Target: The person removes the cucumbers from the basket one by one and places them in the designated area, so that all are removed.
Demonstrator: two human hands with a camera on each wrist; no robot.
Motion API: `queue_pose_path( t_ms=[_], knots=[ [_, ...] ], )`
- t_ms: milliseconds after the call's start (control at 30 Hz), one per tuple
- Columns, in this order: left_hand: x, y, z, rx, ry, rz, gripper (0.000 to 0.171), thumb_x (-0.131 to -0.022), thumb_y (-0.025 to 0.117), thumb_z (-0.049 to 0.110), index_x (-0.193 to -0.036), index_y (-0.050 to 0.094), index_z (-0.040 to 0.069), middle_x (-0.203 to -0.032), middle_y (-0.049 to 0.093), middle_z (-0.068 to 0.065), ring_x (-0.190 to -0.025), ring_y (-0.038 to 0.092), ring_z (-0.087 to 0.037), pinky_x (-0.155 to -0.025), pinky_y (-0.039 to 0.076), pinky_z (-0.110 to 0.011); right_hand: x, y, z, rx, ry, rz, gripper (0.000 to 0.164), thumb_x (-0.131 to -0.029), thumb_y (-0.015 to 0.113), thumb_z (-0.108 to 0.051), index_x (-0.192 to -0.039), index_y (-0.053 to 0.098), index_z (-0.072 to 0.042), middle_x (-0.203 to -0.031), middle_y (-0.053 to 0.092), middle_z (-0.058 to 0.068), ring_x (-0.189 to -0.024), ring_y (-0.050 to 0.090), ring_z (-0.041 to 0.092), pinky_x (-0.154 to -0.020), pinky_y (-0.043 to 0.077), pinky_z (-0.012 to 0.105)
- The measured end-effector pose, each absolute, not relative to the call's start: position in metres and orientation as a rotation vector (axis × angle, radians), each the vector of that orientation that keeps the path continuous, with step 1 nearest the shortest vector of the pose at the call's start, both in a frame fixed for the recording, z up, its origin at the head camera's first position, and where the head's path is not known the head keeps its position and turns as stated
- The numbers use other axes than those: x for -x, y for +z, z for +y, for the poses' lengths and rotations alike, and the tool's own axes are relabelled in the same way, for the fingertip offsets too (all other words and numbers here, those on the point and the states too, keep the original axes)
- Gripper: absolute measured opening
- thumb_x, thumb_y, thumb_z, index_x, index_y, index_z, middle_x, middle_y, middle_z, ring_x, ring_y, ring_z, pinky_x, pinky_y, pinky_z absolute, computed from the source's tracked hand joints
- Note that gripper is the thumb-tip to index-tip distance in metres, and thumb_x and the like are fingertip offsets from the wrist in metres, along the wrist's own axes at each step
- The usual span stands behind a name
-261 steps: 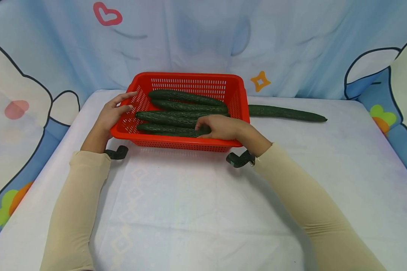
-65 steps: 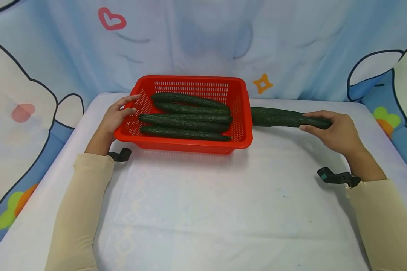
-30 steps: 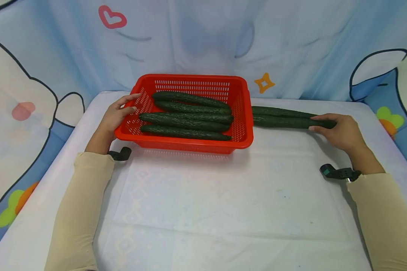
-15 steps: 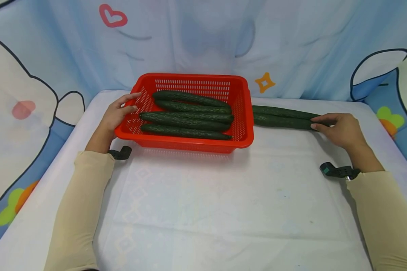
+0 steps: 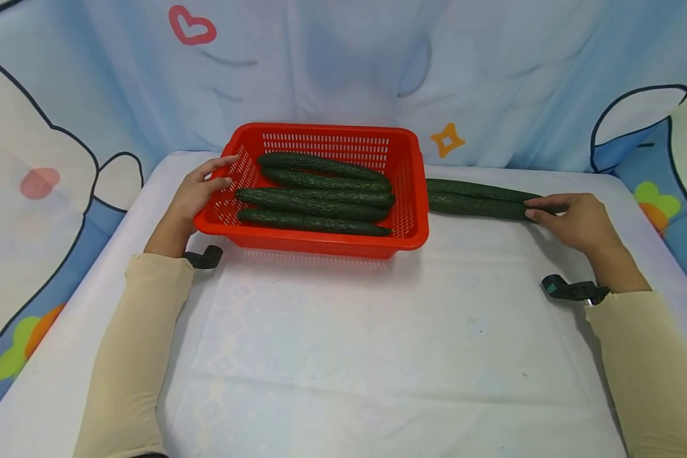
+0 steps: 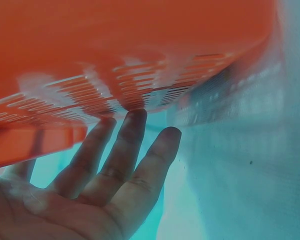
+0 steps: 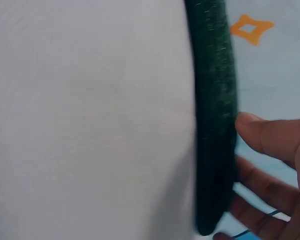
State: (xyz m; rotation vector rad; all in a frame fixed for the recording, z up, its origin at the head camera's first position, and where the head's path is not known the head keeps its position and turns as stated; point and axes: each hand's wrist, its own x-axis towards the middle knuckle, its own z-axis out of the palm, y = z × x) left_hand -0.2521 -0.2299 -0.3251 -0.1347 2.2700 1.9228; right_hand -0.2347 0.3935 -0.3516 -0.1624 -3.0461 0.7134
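A red slotted plastic basket stands at the back of the table with several dark green cucumbers lying side by side in it. My left hand holds the basket's left rim. Its thumb and one finger lie over the edge, while in the left wrist view the other fingers reach along the slotted outer wall. To the right of the basket, two cucumbers lie together on the cloth; my right hand pinches the nearer cucumber close to its right end. In the right wrist view the thumb touches that cucumber's side.
A white cloth covers the table. The farther loose cucumber lies against the nearer one, and the basket hides the left ends of both. Behind hangs a blue printed curtain.
My right hand has gone from inside the basket to the table at its right, where a second cucumber now lies beside the first. Lately its fingertips shifted slightly on it. The left hand stays.
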Motion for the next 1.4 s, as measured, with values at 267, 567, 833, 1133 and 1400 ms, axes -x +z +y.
queue_pose_path(
  t_ms=[267,567,833,1133,1400],
  knots=[
    [0.253,-0.324,-0.231,0.130,1.911,2.279,0.047,-0.102,0.050,0.022,-0.147,0.046,0.034,-0.157,0.033,-0.008,-0.131,0.045,-0.029,-0.095,0.051,-0.037,0.218,-0.326,0.368,-0.017,0.650,-3.019,0.060,-0.098,0.050,-0.052,-0.130,0.062,-0.003,-0.131,0.053,0.034,-0.119,0.046,0.052,-0.081,0.045,0.064],
    [0.255,-0.324,-0.224,0.077,1.975,2.227,0.047,-0.102,0.050,0.019,-0.147,0.046,0.031,-0.154,0.035,-0.010,-0.130,0.046,-0.030,-0.093,0.051,-0.037,0.171,-0.290,0.296,-0.353,0.678,-2.810,0.032,-0.095,0.066,-0.033,-0.116,0.072,-0.010,-0.123,0.065,0.022,-0.099,0.060,0.038,-0.076,0.049,0.049],
    [0.260,-0.324,-0.216,0.055,1.995,2.199,0.046,-0.102,0.049,0.016,-0.146,0.048,0.030,-0.153,0.037,-0.010,-0.132,0.047,-0.032,-0.094,0.052,-0.038,0.134,-0.277,0.246,-0.664,0.565,-2.646,0.026,-0.084,0.077,-0.013,-0.109,0.074,-0.016,-0.101,0.071,0.000,-0.089,0.057,0.010,-0.071,0.041,0.012],
    [0.261,-0.323,-0.219,0.084,1.950,2.252,0.046,-0.102,0.050,0.017,-0.145,0.049,0.032,-0.151,0.040,-0.009,-0.127,0.051,-0.029,-0.089,0.055,-0.036,0.119,-0.264,0.210,-0.816,0.593,-2.657,0.031,-0.079,0.081,-0.009,-0.108,0.075,-0.018,-0.104,0.071,-0.002,-0.096,0.061,0.012,-0.071,0.052,0.026],
    [0.253,-0.327,-0.229,0.105,1.945,2.258,0.047,-0.102,0.050,0.018,-0.147,0.046,0.032,-0.155,0.035,-0.010,-0.130,0.047,-0.031,-0.092,0.051,-0.039,0.128,-0.257,0.173,-0.959,0.675,-2.692,0.029,-0.084,0.077,-0.013,-0.112,0.074,-0.021,-0.105,0.071,-0.002,-0.097,0.059,0.015,-0.072,0.052,0.034]
  ],
)
